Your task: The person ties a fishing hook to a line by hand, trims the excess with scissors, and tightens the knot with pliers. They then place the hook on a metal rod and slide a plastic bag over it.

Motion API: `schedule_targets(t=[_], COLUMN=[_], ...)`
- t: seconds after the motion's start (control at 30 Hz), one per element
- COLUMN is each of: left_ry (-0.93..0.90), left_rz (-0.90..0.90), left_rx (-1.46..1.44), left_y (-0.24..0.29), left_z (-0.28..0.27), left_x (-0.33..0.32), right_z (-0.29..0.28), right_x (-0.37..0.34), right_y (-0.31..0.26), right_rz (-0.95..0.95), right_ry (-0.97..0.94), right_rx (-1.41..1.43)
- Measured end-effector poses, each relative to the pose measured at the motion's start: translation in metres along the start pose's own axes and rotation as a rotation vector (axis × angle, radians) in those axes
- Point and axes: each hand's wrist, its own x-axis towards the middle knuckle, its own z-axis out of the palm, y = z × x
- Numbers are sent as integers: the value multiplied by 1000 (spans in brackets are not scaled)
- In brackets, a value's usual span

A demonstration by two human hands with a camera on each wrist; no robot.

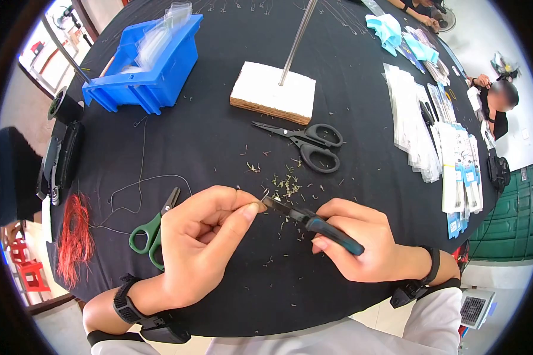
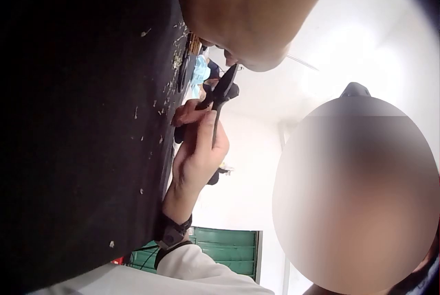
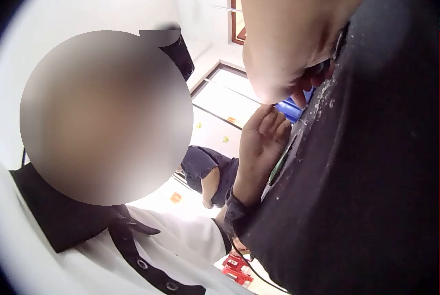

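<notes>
My left hand pinches a tiny hook-like piece between thumb and forefinger, in the middle of the head view. From the right, my right hand grips dark pliers or cutters, whose narrow tip meets the small piece at the left fingertips. In the left wrist view the tool points up from the right hand toward the left hand. The right wrist view shows the left hand beyond the right hand; the piece cannot be made out there.
Scraps lie beyond the hands, near black scissors. Green scissors, thread and red strands lie left. Farther back stand a blue bin and a white block with a rod. Packets lie right.
</notes>
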Motion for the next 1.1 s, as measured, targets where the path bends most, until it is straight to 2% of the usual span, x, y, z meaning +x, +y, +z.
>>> schedule_targets(t=[0.17, 0.3, 0.43, 0.53, 0.63, 0.67, 0.77, 0.8, 0.9, 1.1], left_ry=[13, 14, 24, 34, 13, 2, -53, -75, -166, -259], left_rz=[36, 64, 44, 5, -71, -116, -240, -278, -355, -442], left_rx=[-22, -43, -24, -54, -164, -218, -372, -422, -586, -721], left_y=[1, 2, 0, -3, -4, -4, -4, -4, -5, -6], left_z=[1, 1, 0, 0, 0, -1, -1, -2, -7, -9], left_x=[-2, -3, -2, 0, 3, 5, 9, 10, 11, 12], right_z=[-8, -15, -13, -20, -13, -16, -10, -12, -13, -11], right_x=[0, 2, -1, 8, 9, 9, 6, 7, 10, 11], right_y=[2, -6, 1, 1, -1, -4, -1, 5, 2, 1], right_rz=[197, 523, 590, 495, 219, 258, 15, -70, -153, -211], right_ry=[-143, -220, -235, -325, -213, -214, 27, 37, 64, 70], right_rx=[429, 789, 1000, 807, 481, 446, -128, -266, -452, -561])
